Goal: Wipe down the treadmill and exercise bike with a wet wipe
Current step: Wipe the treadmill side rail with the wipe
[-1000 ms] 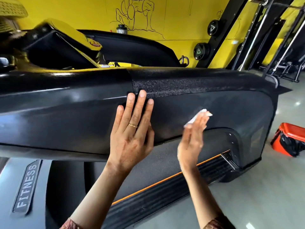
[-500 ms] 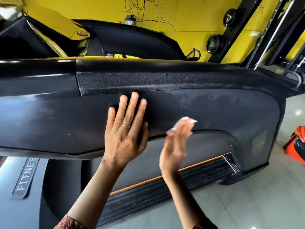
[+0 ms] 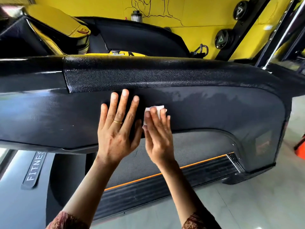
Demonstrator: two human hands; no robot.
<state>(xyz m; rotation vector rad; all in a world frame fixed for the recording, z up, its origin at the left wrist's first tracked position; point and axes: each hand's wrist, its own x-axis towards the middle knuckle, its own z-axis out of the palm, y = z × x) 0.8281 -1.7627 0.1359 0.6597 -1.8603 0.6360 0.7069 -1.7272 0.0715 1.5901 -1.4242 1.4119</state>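
Black textured plastic fills the head view: the long side panel of the treadmill (image 3: 222,123) runs across the middle, with a coarser, pebbled rail (image 3: 148,75) along its top edge. The left hand (image 3: 117,134) lies flat on the panel, fingers straight and spread, gripping nothing; a thin gold ring (image 3: 117,121) sits on one finger. Just beside it, to the right, the right hand (image 3: 158,139) presses a white wet wipe (image 3: 158,108) against the panel with straight fingers. The wipe pokes out past the fingertips and along the thumb side, and the fingers lie over it rather than curl round it. To the right of the wipe, paler smeared patches (image 3: 206,96) mark the panel's upper part. Patterned reddish sleeves (image 3: 66,220) show at both wrists near the bottom edge.

Below the panel lies the grey running belt (image 3: 128,164), edged by an orange stripe (image 3: 165,173) and a ribbed black side step (image 3: 165,187). A badge reading FITNESS (image 3: 35,169) sits at lower left. Behind stands a yellow wall (image 3: 189,14) with black line drawing, and black weight plates (image 3: 222,38) hang on a rack. Something orange (image 3: 301,146) shows at the right edge, on the pale floor (image 3: 247,204).
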